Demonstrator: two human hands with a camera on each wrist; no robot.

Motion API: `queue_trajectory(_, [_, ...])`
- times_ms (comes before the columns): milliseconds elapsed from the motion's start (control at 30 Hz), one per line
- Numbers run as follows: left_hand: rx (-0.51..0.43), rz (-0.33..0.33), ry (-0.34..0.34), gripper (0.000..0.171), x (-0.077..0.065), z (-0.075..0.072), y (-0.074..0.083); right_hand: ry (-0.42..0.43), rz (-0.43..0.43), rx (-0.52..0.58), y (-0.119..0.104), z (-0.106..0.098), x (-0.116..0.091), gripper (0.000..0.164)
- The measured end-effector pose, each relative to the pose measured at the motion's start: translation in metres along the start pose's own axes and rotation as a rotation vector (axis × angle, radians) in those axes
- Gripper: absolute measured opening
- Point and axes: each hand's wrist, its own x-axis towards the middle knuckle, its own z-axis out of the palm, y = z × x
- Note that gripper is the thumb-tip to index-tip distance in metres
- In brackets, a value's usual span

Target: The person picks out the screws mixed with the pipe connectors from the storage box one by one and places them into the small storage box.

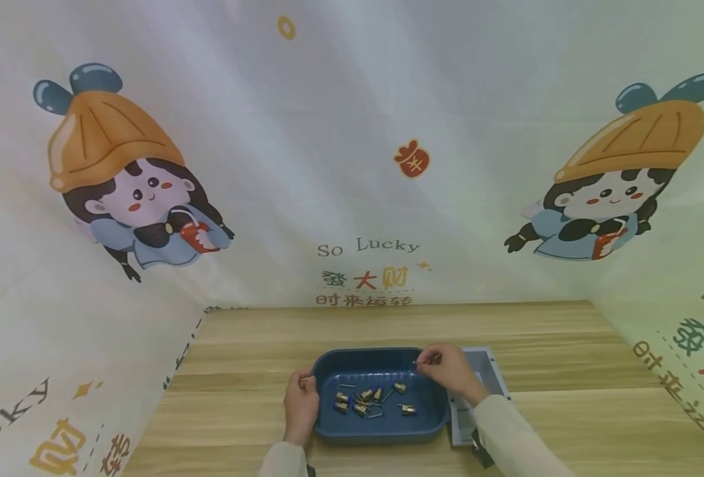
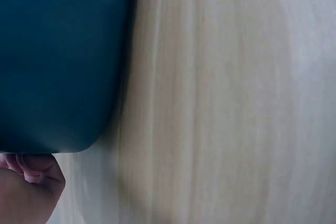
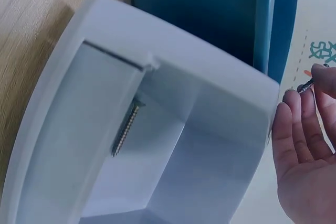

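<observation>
A deep blue plastic basin (image 1: 382,437) sits on the table, with brass fittings (image 1: 408,410) and several thin screws (image 1: 376,416) scattered over its floor. My left hand (image 1: 301,404) grips the basin's left rim, fingers curled at its edge in the left wrist view. Between thumb and fingertips, my right hand (image 1: 450,371) pinches a dark threaded screw (image 3: 306,86), held over the basin's far right corner. Close by the right hand is a grey divided box (image 3: 184,51). Inside it, another screw (image 3: 126,129) leans near a partition.
The grey box stands against the basin's right side, partly under my right forearm. Light wood-grain table (image 1: 238,371) spreads around both containers. A printed cloth backdrop (image 1: 352,132) rises behind the table and along both sides.
</observation>
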Motion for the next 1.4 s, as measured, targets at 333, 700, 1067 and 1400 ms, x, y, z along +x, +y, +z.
queue_trajectory(333, [0.029,0.018,0.033,0.017,-0.002,0.001,0.001,0.017,0.021,-0.006,0.004,-0.016,-0.006,0.004])
queue_trajectory(700, [0.025,0.004,0.020,0.018,0.000,0.001,-0.002,0.106,-0.021,0.000,0.019,-0.033,-0.012,0.005])
queue_trajectory(1067, [0.025,0.001,0.020,0.018,0.000,-0.001,0.000,0.125,-0.005,-0.024,0.025,-0.043,-0.017,0.005])
queue_trajectory(1400, [0.014,0.001,0.014,0.018,-0.001,-0.001,0.001,0.133,-0.004,-0.005,0.029,-0.049,-0.022,0.005])
